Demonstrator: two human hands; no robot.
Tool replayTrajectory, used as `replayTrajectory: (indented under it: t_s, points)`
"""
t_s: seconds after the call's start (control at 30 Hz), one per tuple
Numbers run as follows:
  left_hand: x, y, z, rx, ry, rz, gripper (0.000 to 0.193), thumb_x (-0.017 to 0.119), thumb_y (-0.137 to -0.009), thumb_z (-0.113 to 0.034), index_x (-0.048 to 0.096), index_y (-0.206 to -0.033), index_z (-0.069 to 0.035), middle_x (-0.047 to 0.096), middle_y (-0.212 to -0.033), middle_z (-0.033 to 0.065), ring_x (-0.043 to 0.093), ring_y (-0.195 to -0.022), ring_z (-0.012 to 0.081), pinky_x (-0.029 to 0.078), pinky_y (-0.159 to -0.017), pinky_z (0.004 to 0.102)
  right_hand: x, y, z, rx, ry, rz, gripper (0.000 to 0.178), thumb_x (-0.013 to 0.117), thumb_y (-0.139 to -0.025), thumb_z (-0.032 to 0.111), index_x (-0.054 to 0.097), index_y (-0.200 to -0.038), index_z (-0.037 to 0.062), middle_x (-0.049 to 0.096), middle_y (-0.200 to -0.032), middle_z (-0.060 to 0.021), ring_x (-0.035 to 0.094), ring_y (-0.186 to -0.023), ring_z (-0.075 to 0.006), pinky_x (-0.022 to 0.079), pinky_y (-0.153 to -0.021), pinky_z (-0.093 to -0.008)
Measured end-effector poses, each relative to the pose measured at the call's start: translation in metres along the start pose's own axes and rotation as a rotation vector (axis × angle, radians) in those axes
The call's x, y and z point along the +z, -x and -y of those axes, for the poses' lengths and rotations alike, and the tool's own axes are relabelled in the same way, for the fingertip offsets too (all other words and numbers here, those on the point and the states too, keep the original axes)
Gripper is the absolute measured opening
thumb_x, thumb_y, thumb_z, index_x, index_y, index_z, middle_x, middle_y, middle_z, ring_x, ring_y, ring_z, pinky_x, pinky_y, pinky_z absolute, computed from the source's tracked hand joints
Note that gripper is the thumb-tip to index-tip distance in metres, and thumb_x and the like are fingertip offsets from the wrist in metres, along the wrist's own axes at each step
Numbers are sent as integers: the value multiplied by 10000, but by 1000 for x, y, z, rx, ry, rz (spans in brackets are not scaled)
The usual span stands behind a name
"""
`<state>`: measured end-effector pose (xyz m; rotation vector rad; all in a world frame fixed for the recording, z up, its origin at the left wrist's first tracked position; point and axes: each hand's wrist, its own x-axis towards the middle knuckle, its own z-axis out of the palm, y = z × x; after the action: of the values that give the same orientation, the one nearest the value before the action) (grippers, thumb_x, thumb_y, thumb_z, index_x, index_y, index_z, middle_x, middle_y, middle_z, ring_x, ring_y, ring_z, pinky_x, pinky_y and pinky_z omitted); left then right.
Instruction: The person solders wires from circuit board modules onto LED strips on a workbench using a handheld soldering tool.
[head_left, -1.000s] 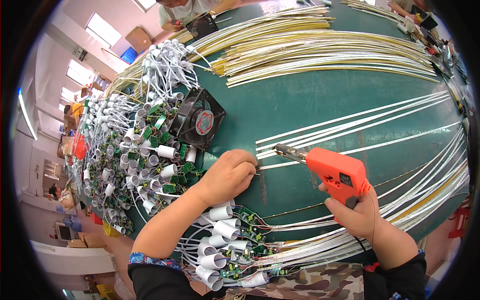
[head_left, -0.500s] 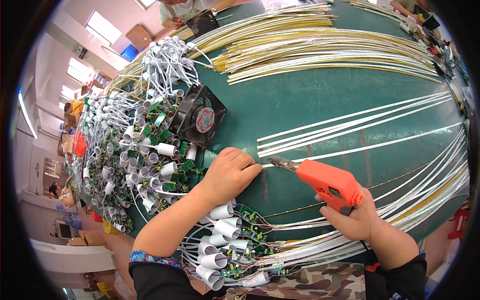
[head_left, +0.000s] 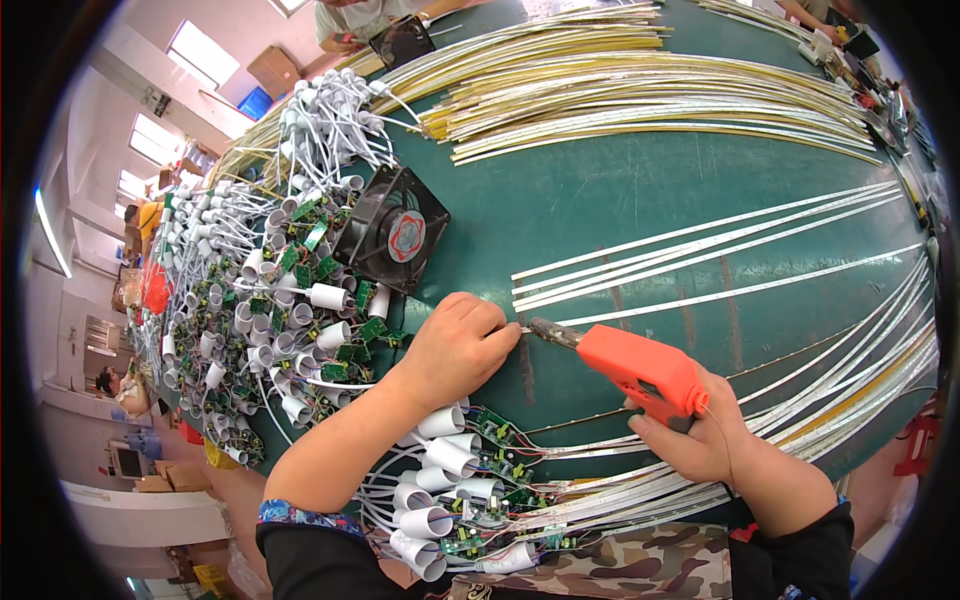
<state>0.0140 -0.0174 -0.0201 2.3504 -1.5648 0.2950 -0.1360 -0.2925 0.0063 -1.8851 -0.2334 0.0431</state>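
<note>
My right hand (head_left: pixel 698 435) grips an orange soldering gun (head_left: pixel 640 365) whose dark metal tip points left. That tip sits over the near end of a thin white light strip (head_left: pixel 760 288) on the table. Just left of the tip, my left hand (head_left: pixel 462 345) is closed, thumb and forefinger pinched at the strip's end. What lies between those fingers is too small to make out. Three more white strips (head_left: pixel 690 236) lie parallel beyond it. Below my left forearm, white lamp sockets (head_left: pixel 452 457) with small green circuit boards (head_left: pixel 497 428) join wires running to other strips.
A black fan (head_left: pixel 393 230) stands left of the strips, beside a large heap of white sockets and boards (head_left: pixel 300 300). Bundles of white and yellow strips (head_left: pixel 650 100) cover the table's far side. Another person's hand (head_left: pixel 345 42) is at the far left, near a second fan (head_left: pixel 402 42).
The soldering gun has moved left and slightly down, bringing its tip closer to my left fingertips. My left hand stays nearly in place.
</note>
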Motion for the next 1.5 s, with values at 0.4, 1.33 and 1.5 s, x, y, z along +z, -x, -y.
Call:
replayTrajectory:
  t_s: [0.4, 1.33, 1.5]
  points:
    - [0, -1, 0, 37, -19, -14, 259, 727, -642, -33, 674, -894, -56, 579, -833, 59, 601, -784, 272, 484, -759, 403, 3, 0, 0, -3, 39, 11, 576, 721, -800, 109, 495, -1317, -9, 673, -906, -128, 681, -804, -274, 529, -762, -353]
    - [-3, -3, -1, 46, -30, -4, 217, 711, -680, -56, 672, -894, -66, 573, -825, 60, 594, -782, 273, 480, -750, 398, -8, 7, 9, 58, -176, -123, 436, 696, -798, 56, 566, -1208, -17, 680, -1022, -125, 660, -860, -183, 511, -771, -305]
    - [-4, -4, -2, 41, -36, 11, 227, 714, -676, -50, 675, -899, -68, 577, -832, 60, 595, -789, 276, 482, -755, 402, -15, 8, 12, 6, -110, -96, 441, 690, -798, 56, 564, -1216, -11, 679, -1024, -123, 658, -853, -188, 515, -767, -313]
